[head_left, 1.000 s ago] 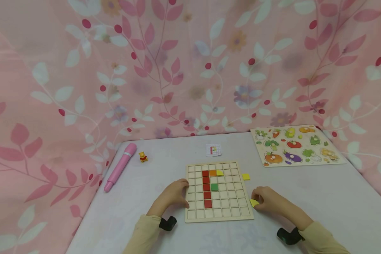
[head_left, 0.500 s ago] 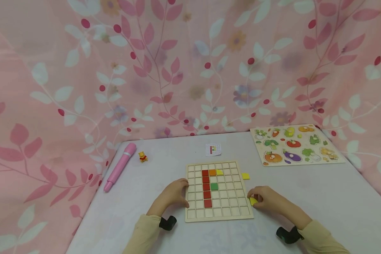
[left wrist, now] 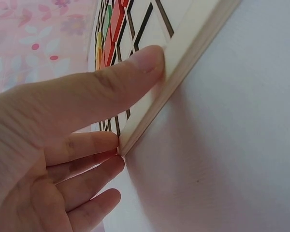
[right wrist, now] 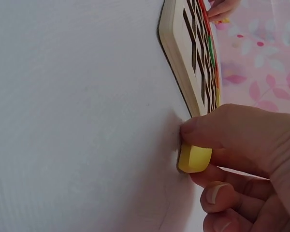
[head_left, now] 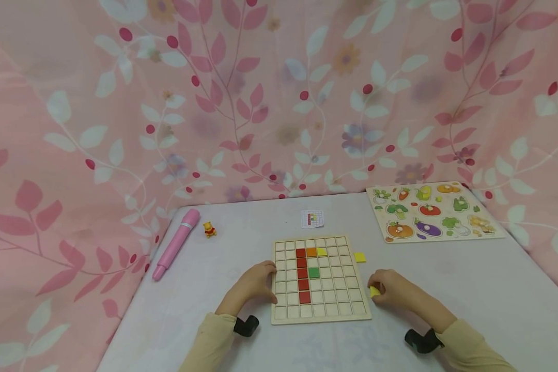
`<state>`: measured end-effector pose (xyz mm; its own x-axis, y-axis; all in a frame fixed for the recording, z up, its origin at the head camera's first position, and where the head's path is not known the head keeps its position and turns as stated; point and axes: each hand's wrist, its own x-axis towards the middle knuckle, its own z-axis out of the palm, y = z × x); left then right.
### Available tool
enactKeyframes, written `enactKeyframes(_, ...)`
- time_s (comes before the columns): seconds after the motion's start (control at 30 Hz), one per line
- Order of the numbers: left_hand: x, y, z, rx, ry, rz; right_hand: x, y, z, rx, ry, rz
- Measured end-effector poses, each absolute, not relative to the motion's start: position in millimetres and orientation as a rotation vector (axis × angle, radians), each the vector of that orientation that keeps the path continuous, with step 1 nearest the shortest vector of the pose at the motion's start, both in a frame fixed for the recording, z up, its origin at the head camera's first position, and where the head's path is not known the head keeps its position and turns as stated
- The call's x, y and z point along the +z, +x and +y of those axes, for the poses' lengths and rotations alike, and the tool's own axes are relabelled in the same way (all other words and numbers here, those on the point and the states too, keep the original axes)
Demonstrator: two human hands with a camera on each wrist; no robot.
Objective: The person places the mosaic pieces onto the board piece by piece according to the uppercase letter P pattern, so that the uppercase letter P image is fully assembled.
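Note:
A wooden grid board [head_left: 335, 297] lies flat, with a column of red tiles [head_left: 303, 272], an orange tile [head_left: 311, 252], a green tile [head_left: 313, 273] and a yellow rounded tile [head_left: 322, 252] in its cells. My left hand [head_left: 252, 285] rests along the board's left edge. In the left wrist view its thumb [left wrist: 147, 60] and fingertips touch that edge, the fingers nearly straight. Just off the board's right side, my right hand [head_left: 394, 290] pinches a yellow tile with a curved side [right wrist: 195, 158], low over the table, between thumb and fingers.
Another yellow tile [head_left: 360, 257] lies right of the board. Behind it are a small printed pattern card [head_left: 312, 219] and a vegetable puzzle board [head_left: 439, 213]. A pink pen-shaped stick [head_left: 175, 245] and a bear figurine [head_left: 210, 230] lie at the left. Floral cloth [head_left: 279, 93] hangs behind.
My right hand first shifts slightly left toward the board with the yellow tile, then back right and slightly away from me. The left hand and the board stay nearly in place.

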<state>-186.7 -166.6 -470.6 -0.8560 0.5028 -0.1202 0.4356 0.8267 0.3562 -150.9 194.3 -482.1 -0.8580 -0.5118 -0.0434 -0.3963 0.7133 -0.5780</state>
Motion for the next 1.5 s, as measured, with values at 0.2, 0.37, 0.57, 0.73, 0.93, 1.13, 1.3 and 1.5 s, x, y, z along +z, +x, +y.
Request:
enactKeyframes(0.2,-469,-186,-166,0.479,0.726,2.799,-479,-154,190,-0.848,-0.688,2.735)
enactKeyframes(0.37,-467,-185,-165,0.474,0.725,2.796,-474,-158,185,-0.858,-0.809,2.752)
enactKeyframes(0.57,-466,-185,-165,0.46,0.725,2.795,-468,-165,170,-0.85,-0.795,2.779)
enactKeyframes(0.73,-467,-185,-165,0.465,0.717,2.797,-465,-171,153,-0.85,-0.731,2.817)
enactKeyframes(0.93,-468,-184,-165,0.455,0.716,2.803,-468,-182,135,-0.842,-0.692,2.852)
enactKeyframes(1.13,-471,-185,-165,0.466,0.697,2.795,-477,-193,121,-0.872,-0.638,2.865)
enactKeyframes(1.3,-471,-183,-166,0.475,0.69,2.789,-485,-197,110,-0.911,-0.589,2.859)
enactKeyframes(1.5,-469,-184,-166,0.48,0.718,2.795,-487,-199,98,-0.936,-0.461,2.881)
